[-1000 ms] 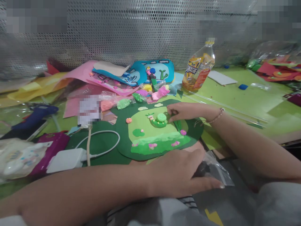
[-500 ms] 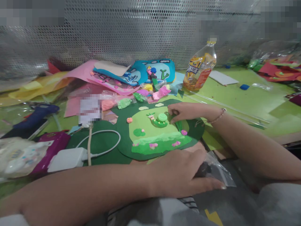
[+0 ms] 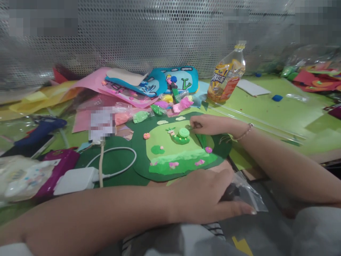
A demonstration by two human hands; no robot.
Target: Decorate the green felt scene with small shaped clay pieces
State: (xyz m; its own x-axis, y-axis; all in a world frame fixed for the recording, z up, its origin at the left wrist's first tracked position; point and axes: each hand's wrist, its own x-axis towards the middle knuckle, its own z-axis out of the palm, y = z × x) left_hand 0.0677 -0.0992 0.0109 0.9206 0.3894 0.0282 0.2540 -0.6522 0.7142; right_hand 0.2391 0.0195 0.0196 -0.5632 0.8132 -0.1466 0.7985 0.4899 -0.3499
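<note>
The craft picture (image 3: 140,151) lies flat on the surface (image 3: 261,106), with a dark green border around its light green middle. On it, a raised green snail (image 3: 180,140) with a round pale shell is above a grassy strip (image 3: 157,168). The clear plastic bag (image 3: 252,197) is partly hidden under the left hand (image 3: 204,196).

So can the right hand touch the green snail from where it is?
Probably yes: the right hand is close beside the green snail, over the same picture, and nothing seems to stand between them.
</note>
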